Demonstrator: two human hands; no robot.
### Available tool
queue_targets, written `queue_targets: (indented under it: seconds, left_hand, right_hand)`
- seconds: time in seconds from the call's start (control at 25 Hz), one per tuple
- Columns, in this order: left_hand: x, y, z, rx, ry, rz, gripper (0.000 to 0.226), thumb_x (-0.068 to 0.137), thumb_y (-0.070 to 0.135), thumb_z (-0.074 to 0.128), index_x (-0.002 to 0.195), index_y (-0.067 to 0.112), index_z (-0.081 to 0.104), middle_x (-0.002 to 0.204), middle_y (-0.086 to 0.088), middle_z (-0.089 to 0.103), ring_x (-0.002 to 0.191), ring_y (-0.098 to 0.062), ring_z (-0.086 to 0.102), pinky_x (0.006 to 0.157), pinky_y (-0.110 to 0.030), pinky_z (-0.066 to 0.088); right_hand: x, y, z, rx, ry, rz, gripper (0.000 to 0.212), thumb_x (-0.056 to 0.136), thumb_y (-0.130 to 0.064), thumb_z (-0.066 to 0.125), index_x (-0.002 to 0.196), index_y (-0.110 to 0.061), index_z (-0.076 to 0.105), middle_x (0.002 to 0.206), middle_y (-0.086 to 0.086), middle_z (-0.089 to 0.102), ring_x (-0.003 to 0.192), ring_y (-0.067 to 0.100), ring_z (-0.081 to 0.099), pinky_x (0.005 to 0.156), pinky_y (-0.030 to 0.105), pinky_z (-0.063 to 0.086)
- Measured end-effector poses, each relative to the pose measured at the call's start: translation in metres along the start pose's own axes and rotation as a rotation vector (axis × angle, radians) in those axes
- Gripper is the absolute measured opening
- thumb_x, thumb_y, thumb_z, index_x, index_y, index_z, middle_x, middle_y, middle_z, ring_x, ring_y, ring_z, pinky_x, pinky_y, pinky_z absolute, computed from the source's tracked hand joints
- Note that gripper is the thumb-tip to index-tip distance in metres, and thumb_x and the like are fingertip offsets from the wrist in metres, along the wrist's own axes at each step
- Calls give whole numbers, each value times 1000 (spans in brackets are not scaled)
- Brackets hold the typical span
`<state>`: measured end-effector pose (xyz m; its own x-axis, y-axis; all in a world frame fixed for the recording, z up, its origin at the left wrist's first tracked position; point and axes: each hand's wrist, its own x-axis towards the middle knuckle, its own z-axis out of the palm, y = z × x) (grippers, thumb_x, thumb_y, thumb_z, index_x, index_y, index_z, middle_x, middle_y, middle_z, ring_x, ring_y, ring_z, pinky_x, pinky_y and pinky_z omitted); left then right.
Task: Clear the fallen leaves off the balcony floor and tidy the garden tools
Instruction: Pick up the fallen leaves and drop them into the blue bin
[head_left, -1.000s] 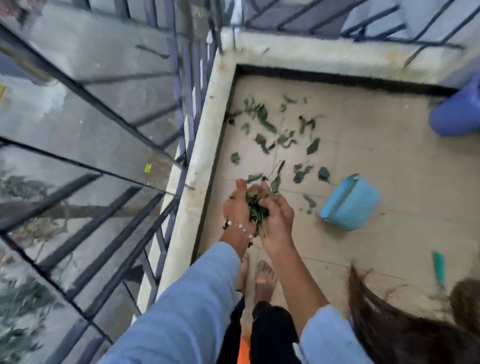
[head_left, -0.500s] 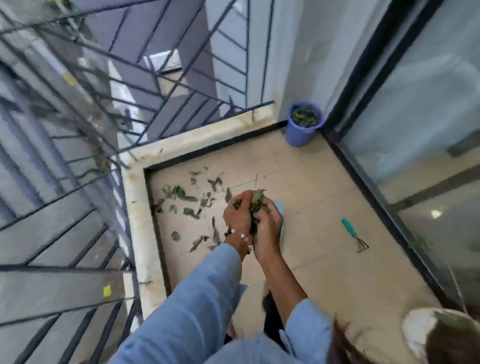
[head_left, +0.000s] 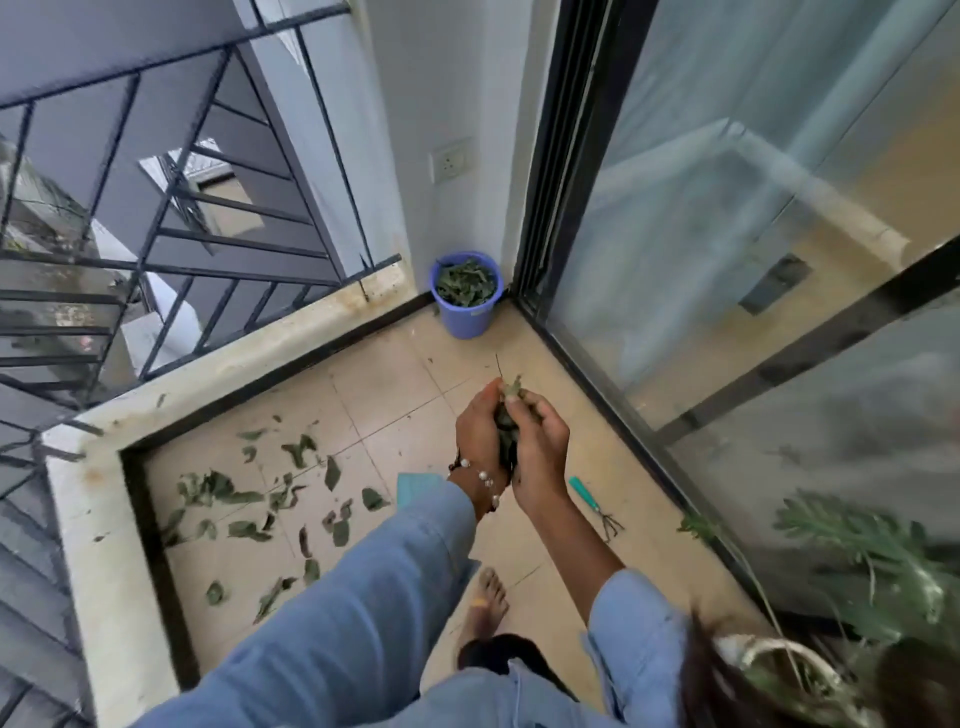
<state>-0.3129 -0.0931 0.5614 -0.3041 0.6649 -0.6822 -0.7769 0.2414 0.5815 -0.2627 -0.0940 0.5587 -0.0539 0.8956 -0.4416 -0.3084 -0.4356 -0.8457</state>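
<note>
My left hand (head_left: 478, 434) and my right hand (head_left: 540, 447) are cupped together around a bunch of green leaves (head_left: 506, 434), held above the tiled floor. Several fallen leaves (head_left: 260, 499) lie scattered on the floor at the left, near the parapet. A blue bucket (head_left: 466, 293) holding leaves stands in the far corner. A small teal-handled hand rake (head_left: 595, 501) lies on the floor just right of my right forearm. A teal dustpan (head_left: 415, 486) peeks out from behind my left sleeve.
A low parapet (head_left: 218, 364) with a black metal railing bounds the balcony at left and back. A glass sliding door (head_left: 753, 260) runs along the right. A potted plant (head_left: 857, 571) stands at the lower right. My bare foot (head_left: 485, 603) is on the tiles.
The view has swung right from the leaf pile toward the bucket corner. Both hands, still clasping the leaves, have moved away from the pile toward the bucket.
</note>
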Motion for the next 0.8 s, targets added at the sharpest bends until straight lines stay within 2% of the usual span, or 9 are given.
queue_targets:
  seconds: [0.08, 0.16, 0.28, 0.44, 0.6, 0.68, 0.8]
  left_hand:
    - [17, 15, 43, -123, -21, -31, 32, 97, 38, 49, 79, 16, 63, 77, -2, 63, 80, -18, 59, 79, -30, 47]
    - [35, 33, 74, -191, -36, -47, 44, 96, 51, 43, 78, 16, 62, 76, -3, 64, 78, -18, 61, 78, -30, 49]
    - [70, 54, 109, -224, -58, -39, 51, 93, 59, 40, 80, 15, 62, 76, -6, 66, 76, -21, 62, 76, -33, 49]
    - [142, 81, 158, -222, -28, -33, 50, 97, 54, 36, 90, 13, 63, 74, -5, 69, 74, -21, 66, 72, -32, 50]
    - [210, 106, 200, -176, -14, -80, 32, 100, 37, 40, 83, 18, 60, 70, -2, 64, 68, -17, 63, 71, -31, 50]
    - [243, 127, 217, -128, 20, -65, 31, 99, 32, 46, 83, 15, 66, 77, -5, 69, 75, -20, 65, 74, -32, 51]
    - [291, 154, 225, -164, 93, -63, 27, 97, 30, 51, 98, 10, 69, 95, -11, 72, 90, -26, 67, 86, -36, 53]
  right_hand:
    - [44, -34, -2, -3, -19, -6, 10, 91, -9, 59, 94, -7, 68, 96, 18, 70, 90, 28, 66, 83, 40, 54]
    - [75, -60, 6, 30, -49, -10, 10, 92, -9, 57, 95, -5, 66, 94, 19, 68, 87, 28, 66, 82, 41, 55]
    - [120, -81, 17, 74, -53, -5, 11, 94, -10, 54, 93, -7, 65, 93, 19, 67, 87, 30, 66, 80, 41, 55]
    - [198, -108, 34, 73, -49, 13, 19, 97, -15, 50, 89, -10, 66, 91, 17, 70, 84, 27, 68, 75, 36, 56]
    - [281, -128, 55, 39, -40, 61, 18, 97, -11, 51, 88, -10, 67, 86, 11, 72, 80, 23, 69, 66, 28, 55]
    - [326, -138, 74, 17, -73, 81, 16, 96, -10, 52, 91, -10, 67, 91, 13, 72, 85, 25, 68, 70, 30, 56]
    - [380, -141, 104, -67, -100, 161, 15, 95, -12, 54, 100, -7, 67, 101, 18, 70, 93, 29, 68, 81, 37, 56]
